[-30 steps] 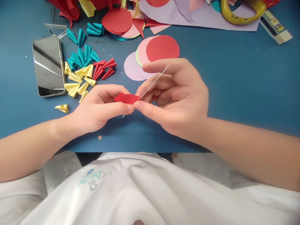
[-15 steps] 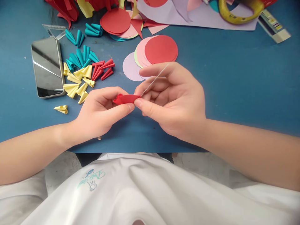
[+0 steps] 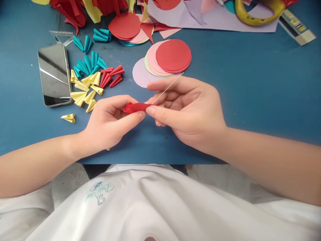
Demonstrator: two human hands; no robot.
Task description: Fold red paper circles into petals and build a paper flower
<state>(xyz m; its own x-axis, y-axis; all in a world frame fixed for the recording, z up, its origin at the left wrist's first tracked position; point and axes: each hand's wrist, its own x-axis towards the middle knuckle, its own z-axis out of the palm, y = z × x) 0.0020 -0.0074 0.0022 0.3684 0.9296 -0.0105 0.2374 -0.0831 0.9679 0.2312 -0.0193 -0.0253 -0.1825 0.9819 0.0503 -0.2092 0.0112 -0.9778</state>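
Note:
My left hand pinches a rolled red paper piece between thumb and fingers, just above the blue table. My right hand meets it from the right, thumb and fingers closed on the paper's tip and on a thin white stick that slants up to the right out of the roll. Both hands hover near the table's front edge, in front of a stack of paper circles topped by a red one.
Small rolled paper cones in teal, yellow and red lie left of the hands beside a phone. A clear set square, more paper scraps, a yellow ring and a ruler lie along the back.
The red paper has been rolled tighter around the stick, from a flatter shape to a narrow roll. Both hands stayed in place, the right fingers shifting slightly.

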